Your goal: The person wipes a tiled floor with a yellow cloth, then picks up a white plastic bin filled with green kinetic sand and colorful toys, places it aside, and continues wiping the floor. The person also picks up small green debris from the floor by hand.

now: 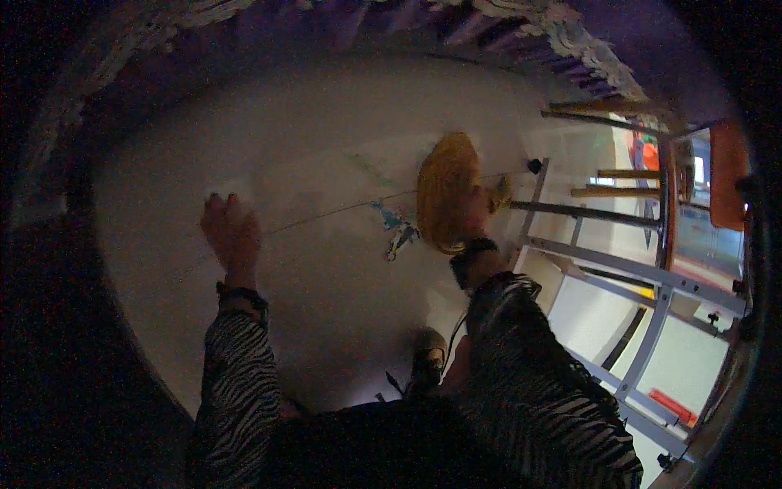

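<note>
My right hand [472, 213] is pressed on a mustard-yellow cloth [446, 179] on the pale floor. The cloth is bunched, and its lower edge lies close to my wrist. Just left of the cloth sits a small heap of crumpled bits [397, 228], bluish, white and dark; their kind is too blurred to tell. My left hand [232, 232] is on the floor farther left, holding nothing, its fingers apart and slightly bent. Both sleeves are black and white striped.
A metal frame with grey bars [603, 261] and wooden-legged furniture [619, 183] stand to the right. Purple cloth with a pale ruffled trim [562, 37] hangs along the far edge. A shoe [428, 354] shows near my body. A thin seam [326, 213] crosses the floor.
</note>
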The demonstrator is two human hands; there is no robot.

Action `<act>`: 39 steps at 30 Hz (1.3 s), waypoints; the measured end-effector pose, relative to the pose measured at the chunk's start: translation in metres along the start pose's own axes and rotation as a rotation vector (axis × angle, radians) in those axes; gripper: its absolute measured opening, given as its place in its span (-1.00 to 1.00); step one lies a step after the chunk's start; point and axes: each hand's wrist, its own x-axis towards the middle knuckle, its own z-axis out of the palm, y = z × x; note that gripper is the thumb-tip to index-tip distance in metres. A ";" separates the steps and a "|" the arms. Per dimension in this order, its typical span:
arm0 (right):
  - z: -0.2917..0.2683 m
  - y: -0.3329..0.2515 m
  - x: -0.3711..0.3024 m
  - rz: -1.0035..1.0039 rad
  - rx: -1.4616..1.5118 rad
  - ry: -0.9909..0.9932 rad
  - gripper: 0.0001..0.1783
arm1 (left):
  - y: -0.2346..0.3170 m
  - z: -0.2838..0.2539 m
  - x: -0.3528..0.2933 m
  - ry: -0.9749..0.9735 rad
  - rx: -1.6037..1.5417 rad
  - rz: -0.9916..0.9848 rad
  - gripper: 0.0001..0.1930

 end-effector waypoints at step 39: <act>-0.008 -0.057 0.088 0.022 1.257 -0.312 -0.69 | -0.013 0.120 0.124 -0.178 -0.065 -0.111 -0.44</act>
